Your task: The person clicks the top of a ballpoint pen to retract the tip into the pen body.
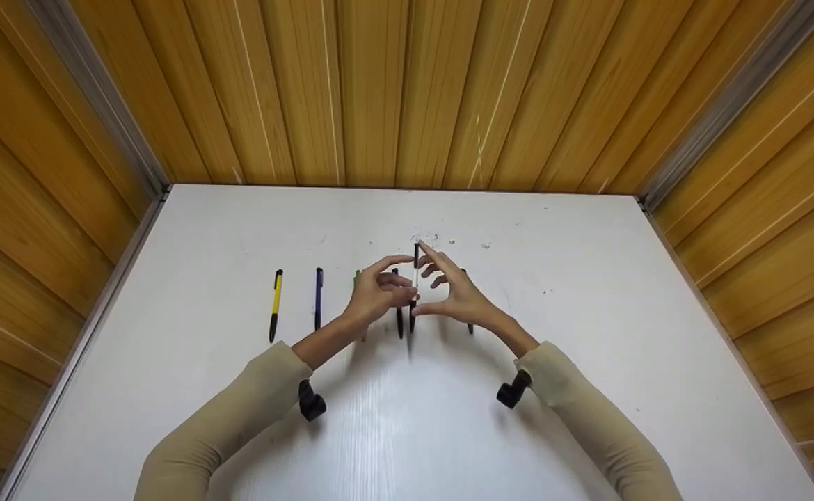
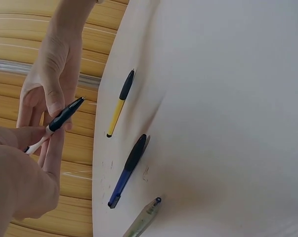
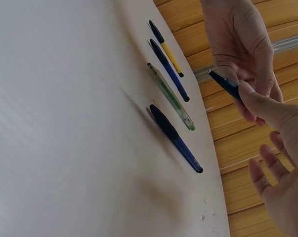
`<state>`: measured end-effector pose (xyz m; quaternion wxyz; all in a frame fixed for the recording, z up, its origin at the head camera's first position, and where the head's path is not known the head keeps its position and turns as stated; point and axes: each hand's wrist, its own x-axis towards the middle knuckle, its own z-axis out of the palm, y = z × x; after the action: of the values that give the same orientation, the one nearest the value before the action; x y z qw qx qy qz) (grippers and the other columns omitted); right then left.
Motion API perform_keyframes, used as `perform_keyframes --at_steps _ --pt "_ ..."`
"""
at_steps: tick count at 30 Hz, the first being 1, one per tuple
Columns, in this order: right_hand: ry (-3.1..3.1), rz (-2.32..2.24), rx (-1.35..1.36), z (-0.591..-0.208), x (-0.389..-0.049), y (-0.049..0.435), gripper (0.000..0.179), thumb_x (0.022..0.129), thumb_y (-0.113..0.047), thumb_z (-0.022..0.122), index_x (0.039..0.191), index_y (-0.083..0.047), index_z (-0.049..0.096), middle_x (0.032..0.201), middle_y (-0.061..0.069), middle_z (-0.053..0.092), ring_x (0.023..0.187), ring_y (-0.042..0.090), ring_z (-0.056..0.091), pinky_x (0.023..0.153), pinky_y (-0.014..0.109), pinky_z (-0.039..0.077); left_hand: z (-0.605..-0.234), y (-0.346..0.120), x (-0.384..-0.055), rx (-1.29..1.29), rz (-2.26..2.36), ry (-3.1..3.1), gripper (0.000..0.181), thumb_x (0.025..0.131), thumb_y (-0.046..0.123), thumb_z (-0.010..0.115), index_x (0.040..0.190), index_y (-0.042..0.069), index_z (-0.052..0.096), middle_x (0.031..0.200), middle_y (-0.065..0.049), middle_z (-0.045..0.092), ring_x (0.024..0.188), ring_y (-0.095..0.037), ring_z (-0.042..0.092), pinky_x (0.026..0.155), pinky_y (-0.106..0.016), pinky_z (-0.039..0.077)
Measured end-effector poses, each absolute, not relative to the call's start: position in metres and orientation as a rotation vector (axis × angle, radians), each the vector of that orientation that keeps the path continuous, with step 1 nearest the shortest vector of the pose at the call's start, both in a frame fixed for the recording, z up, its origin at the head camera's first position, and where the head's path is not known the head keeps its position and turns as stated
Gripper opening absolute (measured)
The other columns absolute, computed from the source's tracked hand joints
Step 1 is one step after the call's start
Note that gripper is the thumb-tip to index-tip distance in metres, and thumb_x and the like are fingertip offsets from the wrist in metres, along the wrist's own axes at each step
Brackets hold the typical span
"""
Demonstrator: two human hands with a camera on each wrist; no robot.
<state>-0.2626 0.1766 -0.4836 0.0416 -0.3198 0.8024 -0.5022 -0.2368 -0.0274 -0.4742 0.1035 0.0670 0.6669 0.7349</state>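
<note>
A pen [image 1: 415, 282] with a white barrel and dark ends is held above the table between both hands. My left hand [image 1: 372, 296] pinches its barrel between thumb and index finger. My right hand [image 1: 464, 296] has its index fingertip at the pen's upper end and its thumb at the dark grip, with the other fingers spread. In the left wrist view, the held pen's dark grip [image 2: 64, 116] touches the right thumb. The right wrist view shows the dark tip [image 3: 223, 83]; the right hand [image 3: 287, 138] hides most of the barrel.
On the white table [image 1: 407, 431] lie a yellow pen [image 1: 277, 299], a blue pen [image 1: 318, 299], a green pen [image 3: 171, 96] and a dark blue pen [image 3: 176, 138]. Another yellow pen [image 2: 121, 101] lies to the right. Wood-patterned panels [image 1: 407, 90] enclose the table.
</note>
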Motion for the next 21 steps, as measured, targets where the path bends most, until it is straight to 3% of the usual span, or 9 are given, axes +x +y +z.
perform_keyframes --at_steps 8,14,21 --pt "2.477 -1.511 -0.978 -0.471 -0.255 0.172 0.111 0.072 0.004 0.088 0.16 0.006 0.019 0.137 0.032 0.048 0.12 0.052 0.052 0.094 0.068 0.05 -0.473 -0.027 -0.236 0.161 2.195 1.959 0.057 0.086 -0.008 0.074 0.139 0.009 0.062 0.09 -0.01 0.072 0.083 -0.021 0.077 0.082 -0.04 0.066" --pt "2.465 -1.508 -0.983 -0.448 -0.245 0.169 0.106 0.074 0.003 0.087 0.158 0.008 0.023 0.133 0.033 0.051 0.118 0.054 0.053 0.094 0.065 0.052 -0.473 -0.026 -0.236 0.179 2.215 1.946 0.058 0.086 -0.011 0.072 0.14 0.008 0.06 0.091 -0.009 0.072 0.082 -0.019 0.076 0.083 -0.04 0.066" --pt "2.457 -1.459 -0.993 -0.469 -0.259 0.173 0.112 0.073 0.002 0.089 0.16 0.004 0.02 0.138 0.033 0.048 0.121 0.051 0.052 0.095 0.065 0.052 -0.472 -0.025 -0.234 0.125 2.227 1.943 0.057 0.086 -0.011 0.073 0.138 0.009 0.062 0.09 -0.006 0.072 0.08 -0.017 0.075 0.081 -0.039 0.067"
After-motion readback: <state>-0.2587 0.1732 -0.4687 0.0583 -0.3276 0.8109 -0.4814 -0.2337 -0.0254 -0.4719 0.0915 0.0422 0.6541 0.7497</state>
